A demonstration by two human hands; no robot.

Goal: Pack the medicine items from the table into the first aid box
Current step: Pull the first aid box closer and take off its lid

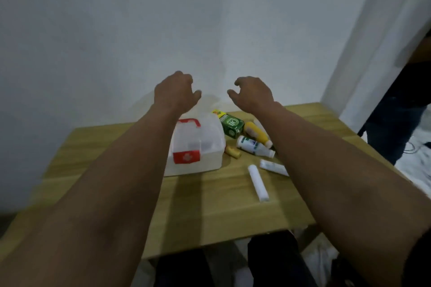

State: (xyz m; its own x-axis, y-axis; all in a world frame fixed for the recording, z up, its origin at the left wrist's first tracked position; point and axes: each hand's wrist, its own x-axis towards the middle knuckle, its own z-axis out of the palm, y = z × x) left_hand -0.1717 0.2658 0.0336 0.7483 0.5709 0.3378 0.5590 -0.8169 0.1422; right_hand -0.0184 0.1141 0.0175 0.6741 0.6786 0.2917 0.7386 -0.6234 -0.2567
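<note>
Hands, my left hand (176,92) and right hand (254,92), hover loosely curled and empty over the seemingly latched first aid box (197,147); bottles (255,145) at its three o'clock may roll off the table (210,205) if I brush them.

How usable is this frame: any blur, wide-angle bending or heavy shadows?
Head view: dim and slightly soft overall; both forearms smear at the lower edges, wide-angle bending curves the table edge; dark arm shadows fall in front of the first aid box; left hand and right hand hang empty.
</note>
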